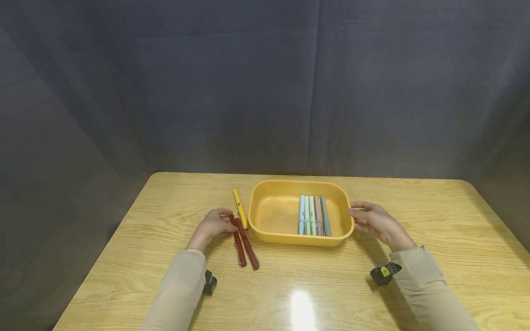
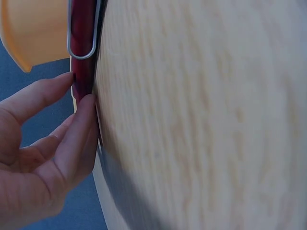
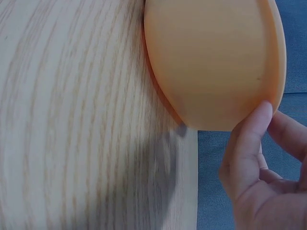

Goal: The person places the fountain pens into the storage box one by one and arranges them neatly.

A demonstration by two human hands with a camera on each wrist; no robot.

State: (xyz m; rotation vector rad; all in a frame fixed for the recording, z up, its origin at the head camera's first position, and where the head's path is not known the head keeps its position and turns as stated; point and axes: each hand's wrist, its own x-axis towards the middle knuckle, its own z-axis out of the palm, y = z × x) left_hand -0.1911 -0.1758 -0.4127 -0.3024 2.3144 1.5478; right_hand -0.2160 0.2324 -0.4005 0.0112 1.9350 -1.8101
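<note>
Two dark red pens with silver clips lie side by side on the table, left of a yellow plastic tray. My left hand pinches the far end of the left red pen between thumb and fingers. Close up in the left wrist view, the fingertips sit on the red barrel below its clip. The other red pen lies just to its right. Beyond them is a yellow pen, close to the tray's left wall. At the tray's right end, my right hand holds the rim with thumb and fingers.
Inside the tray's right half, several pastel pens stand in a row: light blue, pale green, dusty pink and grey-green. The wooden table ends at a dark curtain behind.
</note>
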